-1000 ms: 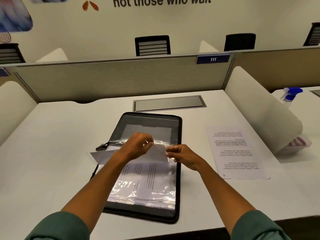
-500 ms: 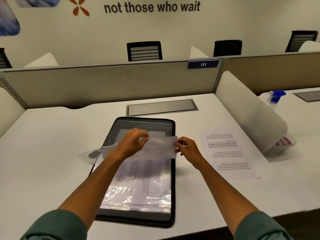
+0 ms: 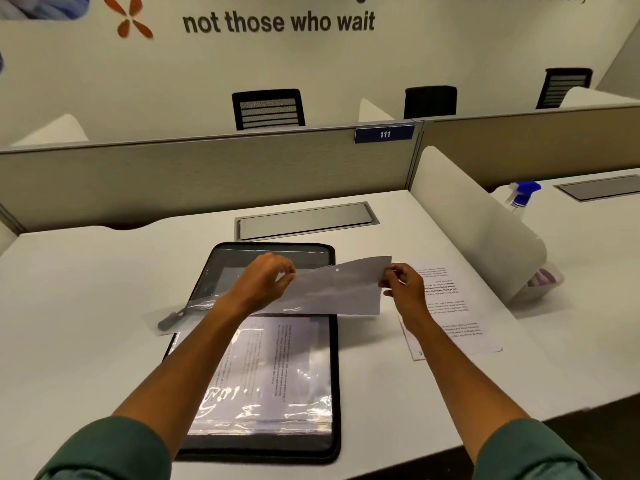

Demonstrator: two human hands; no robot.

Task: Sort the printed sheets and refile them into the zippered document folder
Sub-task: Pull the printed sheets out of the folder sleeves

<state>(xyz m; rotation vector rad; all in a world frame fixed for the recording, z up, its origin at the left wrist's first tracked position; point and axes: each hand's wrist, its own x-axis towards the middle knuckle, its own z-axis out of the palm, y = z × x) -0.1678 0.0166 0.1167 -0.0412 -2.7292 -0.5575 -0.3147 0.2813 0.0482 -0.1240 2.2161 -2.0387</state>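
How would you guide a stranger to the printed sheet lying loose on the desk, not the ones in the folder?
Start at the black zippered folder in the middle of the white desk. Look right, past the right hand. The loose sheet lies flat there, bare and uncovered, unlike the pages under clear plastic.

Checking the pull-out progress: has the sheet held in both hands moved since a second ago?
Yes. The sheet has slid rightward out of the folder; its right edge, pinched by the right hand, now overhangs the folder's right border.
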